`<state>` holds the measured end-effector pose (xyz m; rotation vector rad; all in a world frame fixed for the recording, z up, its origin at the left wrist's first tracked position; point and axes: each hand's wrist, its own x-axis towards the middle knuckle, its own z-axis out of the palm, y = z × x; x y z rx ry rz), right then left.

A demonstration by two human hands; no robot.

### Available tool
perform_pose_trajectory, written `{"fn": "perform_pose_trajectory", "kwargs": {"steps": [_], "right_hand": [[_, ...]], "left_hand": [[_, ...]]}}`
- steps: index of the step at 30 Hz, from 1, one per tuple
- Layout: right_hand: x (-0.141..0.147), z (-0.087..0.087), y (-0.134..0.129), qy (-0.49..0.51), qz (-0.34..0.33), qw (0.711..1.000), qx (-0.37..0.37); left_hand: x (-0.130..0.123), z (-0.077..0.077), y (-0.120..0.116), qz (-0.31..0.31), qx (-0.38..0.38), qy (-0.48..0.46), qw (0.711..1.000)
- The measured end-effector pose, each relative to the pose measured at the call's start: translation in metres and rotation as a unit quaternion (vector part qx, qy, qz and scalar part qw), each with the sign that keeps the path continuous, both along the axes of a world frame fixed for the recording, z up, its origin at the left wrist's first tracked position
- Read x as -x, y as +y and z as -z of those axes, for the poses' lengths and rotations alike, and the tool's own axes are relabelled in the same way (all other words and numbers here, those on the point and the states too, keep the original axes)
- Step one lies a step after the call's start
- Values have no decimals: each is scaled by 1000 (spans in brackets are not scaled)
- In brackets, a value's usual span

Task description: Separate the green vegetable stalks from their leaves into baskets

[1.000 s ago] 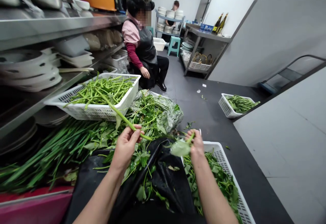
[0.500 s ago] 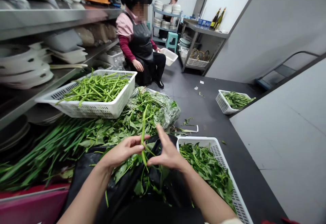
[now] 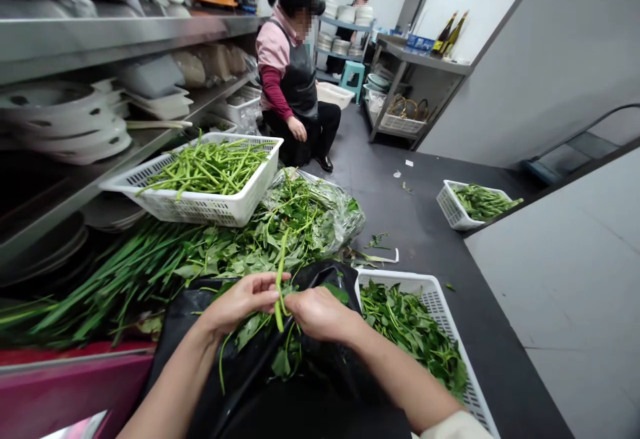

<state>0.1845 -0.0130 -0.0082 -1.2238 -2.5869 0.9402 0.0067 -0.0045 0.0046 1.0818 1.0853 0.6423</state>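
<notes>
My left hand (image 3: 247, 300) is closed around a long, thick green stem (image 3: 283, 252), held nearly upright over my lap. My right hand (image 3: 320, 314) is closed, its fingertips pinched at the lower part of that stem, on what looks like a thin side shoot. Loose leafy greens (image 3: 284, 359) lie on the black apron (image 3: 320, 372) below my hands. Just beyond my hands is a heap of leafy greens (image 3: 305, 209), partly in clear plastic. To my right, a white basket (image 3: 434, 287) holds picked leaves (image 3: 405, 332).
A white basket (image 3: 240, 209) of bare green stems stands at front left, above long green stalks (image 3: 125, 272). Metal shelves (image 3: 125, 42) with dishes line the left. A seated person (image 3: 295, 86) is ahead. Another basket (image 3: 453, 212) of greens sits on the floor at right.
My right hand, spread apart beside the stem before, has closed at its lower part. The stem in my left hand has dropped slightly. The view has shifted left.
</notes>
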Motion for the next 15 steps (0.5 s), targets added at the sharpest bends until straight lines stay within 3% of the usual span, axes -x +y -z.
{"fn": "perform_pose_trajectory", "kwargs": {"steps": [3, 6, 8, 10, 12, 14, 15], "right_hand": [[6, 14, 7, -19, 69, 997, 4], [8, 25, 20, 83, 182, 978, 60], [4, 27, 31, 181, 224, 952, 105], [-4, 26, 43, 279, 239, 914, 171], [-13, 24, 53, 359, 300, 855, 224], [-20, 22, 58, 406, 370, 800, 240], [-22, 21, 57, 410, 382, 792, 244]], "left_hand": [[-4, -2, -4, 9, -3, -1, 1000], [-7, -2, -8, 33, -17, 3, 999], [-8, -1, -11, 56, -5, -3, 998], [-7, -1, -15, 49, 9, -6, 999], [-2, -1, -18, 44, 18, -8, 999], [3, -2, -20, 40, 22, -3, 999], [5, -2, -20, 36, 22, 2, 999]]}}
